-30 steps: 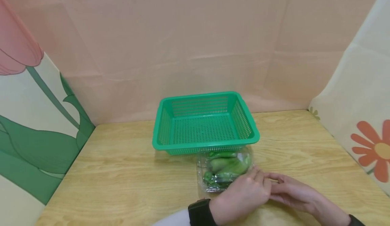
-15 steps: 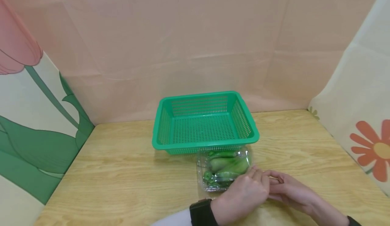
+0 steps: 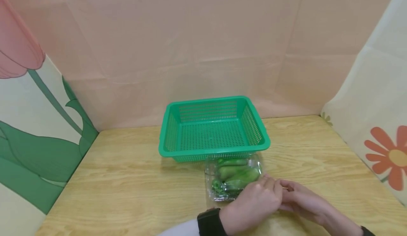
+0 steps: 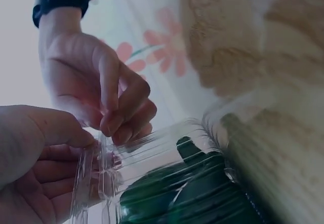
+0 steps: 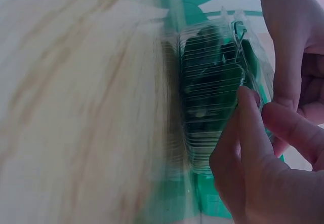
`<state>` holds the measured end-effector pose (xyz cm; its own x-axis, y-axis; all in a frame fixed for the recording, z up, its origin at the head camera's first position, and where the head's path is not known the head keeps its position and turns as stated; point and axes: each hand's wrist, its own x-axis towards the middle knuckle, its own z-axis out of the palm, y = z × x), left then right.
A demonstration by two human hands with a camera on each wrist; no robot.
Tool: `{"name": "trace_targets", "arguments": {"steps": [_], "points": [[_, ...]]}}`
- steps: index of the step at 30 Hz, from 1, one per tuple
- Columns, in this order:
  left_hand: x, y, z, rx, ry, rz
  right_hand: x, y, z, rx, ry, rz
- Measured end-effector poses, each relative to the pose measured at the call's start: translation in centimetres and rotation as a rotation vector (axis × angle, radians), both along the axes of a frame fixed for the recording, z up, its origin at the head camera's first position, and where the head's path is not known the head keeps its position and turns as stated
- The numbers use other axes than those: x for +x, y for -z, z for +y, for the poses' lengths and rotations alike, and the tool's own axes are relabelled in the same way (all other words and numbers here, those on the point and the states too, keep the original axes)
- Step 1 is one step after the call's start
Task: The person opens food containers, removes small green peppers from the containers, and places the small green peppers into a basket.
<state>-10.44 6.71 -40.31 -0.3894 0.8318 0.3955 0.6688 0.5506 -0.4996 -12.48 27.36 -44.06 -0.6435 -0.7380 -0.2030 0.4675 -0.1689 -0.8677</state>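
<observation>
A clear plastic clamshell box lies on the table in front of the green basket, several green vegetables inside it. My left hand reaches across its near right corner. In the left wrist view that hand's thumb presses on the box's rim, with the other fingers behind the rim. Close beside it is my right hand, fingers bent toward the same edge. The right wrist view shows its fingertips pinching the rim where lid and base meet. In the head view the left hand hides this corner.
A green plastic basket with perforated sides stands right behind the box. The wooden table runs to a pink backdrop at the back. Flower-printed cloths hang at left and right. A black band circles the left wrist.
Both hands stay at the box's right corner with only slight finger movement. The box and the basket keep their places.
</observation>
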Motion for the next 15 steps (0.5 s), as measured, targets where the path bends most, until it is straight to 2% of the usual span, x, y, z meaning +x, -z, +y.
{"name": "trace_targets", "arguments": {"steps": [4, 8, 15], "points": [[0.1, 0.1, -0.2, -0.019, 0.010, 0.014, -0.1, 0.0, 0.0, 0.042, 0.007, -0.022], [0.1, -0.2, -0.4, -0.017, 0.016, -0.026, -0.3, -0.1, 0.0, 0.052, -0.001, -0.036], [-0.2, -0.8, -1.2, 0.061, 0.069, -0.236, 0.1, -0.3, 0.0, -0.052, -0.020, -0.064]]}}
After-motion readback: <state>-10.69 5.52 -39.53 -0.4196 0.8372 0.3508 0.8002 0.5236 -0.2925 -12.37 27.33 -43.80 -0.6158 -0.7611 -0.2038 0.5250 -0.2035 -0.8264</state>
